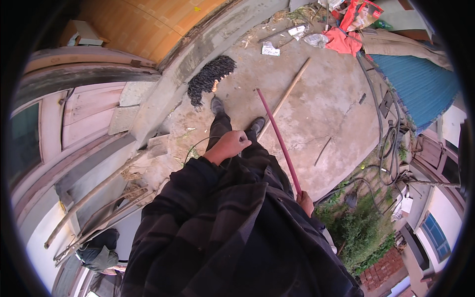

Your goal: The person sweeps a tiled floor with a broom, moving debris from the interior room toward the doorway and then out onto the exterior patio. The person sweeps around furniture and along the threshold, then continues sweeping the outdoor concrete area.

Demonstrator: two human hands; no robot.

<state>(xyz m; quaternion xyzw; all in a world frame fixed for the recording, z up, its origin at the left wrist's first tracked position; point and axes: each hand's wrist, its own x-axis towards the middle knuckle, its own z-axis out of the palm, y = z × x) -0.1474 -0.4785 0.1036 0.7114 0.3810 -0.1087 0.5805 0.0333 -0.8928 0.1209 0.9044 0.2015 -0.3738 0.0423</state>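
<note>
My left hand point(229, 146) is closed in front of my legs. A thin dark wire point(192, 148) curves out beside it and seems to run into the fist; the fingers partly hide where it ends. Lower and to the right, my right hand point(306, 204) is wrapped round the near end of a dull red pole point(278, 131). The pole slants up and away, its far tip bare. By my left shoe lies a dark mop head point(210, 79) of stringy strands, with pale bits along its edge. A light wooden stick point(292, 86) rests on the concrete beyond the pole.
A raised concrete step point(173, 74) borders the left, under a doorway with an orange tiled floor point(153, 22). Long wooden handles point(94, 198) lean at lower left. Black hose point(391, 148) coils at right near a blue cover point(420, 84). Red cloth point(344, 42) and litter lie far right.
</note>
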